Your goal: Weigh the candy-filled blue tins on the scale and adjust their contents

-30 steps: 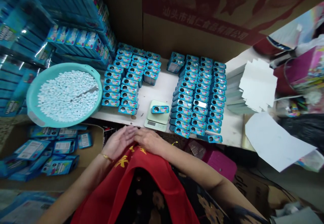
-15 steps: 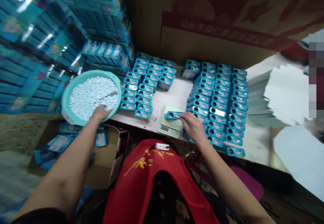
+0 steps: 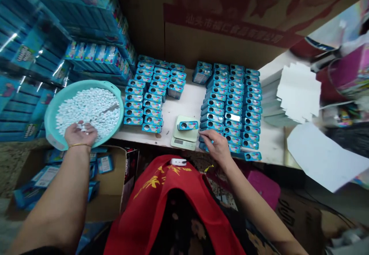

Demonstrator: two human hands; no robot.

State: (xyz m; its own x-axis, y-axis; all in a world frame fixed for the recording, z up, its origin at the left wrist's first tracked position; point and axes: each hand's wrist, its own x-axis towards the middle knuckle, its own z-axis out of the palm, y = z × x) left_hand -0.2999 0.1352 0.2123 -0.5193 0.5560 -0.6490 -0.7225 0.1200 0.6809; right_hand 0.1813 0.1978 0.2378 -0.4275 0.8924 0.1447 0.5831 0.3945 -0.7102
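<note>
My left hand (image 3: 80, 134) is palm up at the near side of a turquoise basin (image 3: 53, 126), its fingers curled around a few small white candies (image 3: 84, 127). Many more white candies (image 3: 83, 105) fill the basin, and a grey scoop-like tool (image 3: 111, 109) lies among them. On a pale green digital scale (image 3: 186, 135) rests one blue tin (image 3: 188, 125) with a dark round spot on its top. Just right of the scale is my right hand (image 3: 216, 144), thumb and forefinger a little apart, with nothing visible between them.
Blue tins stand in rows left (image 3: 152, 105) and right (image 3: 227, 109) of the scale. Wrapped stacks of blue packs (image 3: 29, 62) rise at the left. Below the basin is an open carton (image 3: 112, 197) with packs. White card sheets (image 3: 300, 93) lie at the right; a large carton (image 3: 225, 35) stands behind.
My right hand has let go of the tin, which stays on the scale, and drawn back right. My left hand has turned palm up with candies. The view has shifted right.
</note>
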